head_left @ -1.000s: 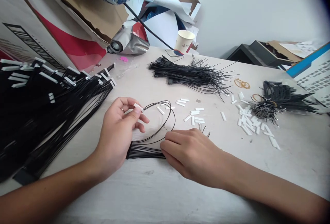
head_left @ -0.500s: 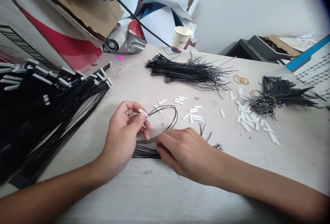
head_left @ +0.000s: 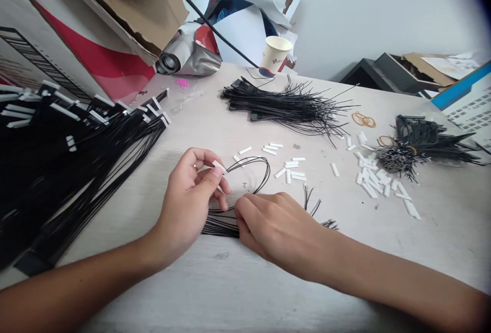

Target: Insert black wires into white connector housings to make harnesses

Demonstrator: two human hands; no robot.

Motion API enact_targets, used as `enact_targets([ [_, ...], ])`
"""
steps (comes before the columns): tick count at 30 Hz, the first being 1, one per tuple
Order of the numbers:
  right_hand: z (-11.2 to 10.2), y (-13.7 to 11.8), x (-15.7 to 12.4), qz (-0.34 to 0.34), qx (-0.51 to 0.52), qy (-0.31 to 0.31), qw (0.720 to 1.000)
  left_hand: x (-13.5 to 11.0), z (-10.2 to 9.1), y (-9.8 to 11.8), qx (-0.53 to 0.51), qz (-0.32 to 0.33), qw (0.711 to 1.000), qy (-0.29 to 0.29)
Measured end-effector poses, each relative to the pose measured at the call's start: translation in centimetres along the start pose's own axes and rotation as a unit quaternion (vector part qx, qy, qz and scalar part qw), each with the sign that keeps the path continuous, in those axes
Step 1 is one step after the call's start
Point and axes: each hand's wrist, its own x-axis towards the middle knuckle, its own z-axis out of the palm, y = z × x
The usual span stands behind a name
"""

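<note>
My left hand (head_left: 195,184) pinches a small white connector housing (head_left: 219,167) between thumb and fingers. Thin black wires (head_left: 264,164) run out of that housing and loop over to the right. My right hand (head_left: 276,225) is closed low over the table, its fingertips hidden beneath it, where the black wires pass. Under and between both hands lies a flat bundle of black wires (head_left: 220,225). Its loose ends (head_left: 312,202) stick out beyond my right hand. What exactly my right fingertips grip cannot be made out.
Loose white housings (head_left: 293,169) lie beyond my hands, with a larger pile (head_left: 370,174) at right. A black wire bundle (head_left: 284,103) lies behind them, near a paper cup (head_left: 275,54). Finished-looking harnesses (head_left: 95,169) fill the left. Rubber bands (head_left: 363,119) and tied wires (head_left: 414,138) sit right.
The whole view has shifted slightly, so things appear a little farther right. Both hands keep nearly the same pose, the left still holding the white connector housing.
</note>
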Motion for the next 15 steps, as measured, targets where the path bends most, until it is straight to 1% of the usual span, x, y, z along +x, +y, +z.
enact_targets([
  [3,0.6,-0.3,-0.2,-0.001,-0.026,0.05,0.998,0.0,0.1,0.0,0.012,0.003,1.0,0.007],
  [5,0.7,-0.4,-0.2,0.0,-0.006,0.064,0.998,0.1,0.1,0.0,0.022,0.007,1.0,0.009],
  [7,0.1,-0.4,0.0,0.007,0.056,0.062,0.997,0.1,0.1,-0.1,0.029,0.011,0.999,0.01],
  [9,-1.2,-0.1,0.2,0.027,0.151,0.046,0.987,0.2,0.1,-0.1,0.033,0.014,0.999,0.01],
  [11,-3.0,0.6,0.2,0.044,0.26,0.01,0.965,0.2,0.1,-0.1,0.038,0.015,0.999,0.011],
  [12,-4.0,1.1,0.0,0.042,0.313,-0.019,0.949,0.2,0.0,0.0,0.042,0.014,0.999,0.011],
  [13,-4.9,1.7,-0.4,0.028,0.369,-0.057,0.927,0.2,0.0,0.0,0.046,0.014,0.999,0.011],
  [15,-6.4,3.1,-1.4,-0.028,0.473,-0.129,0.871,0.2,0.0,0.0,0.051,0.013,0.999,0.011],
])
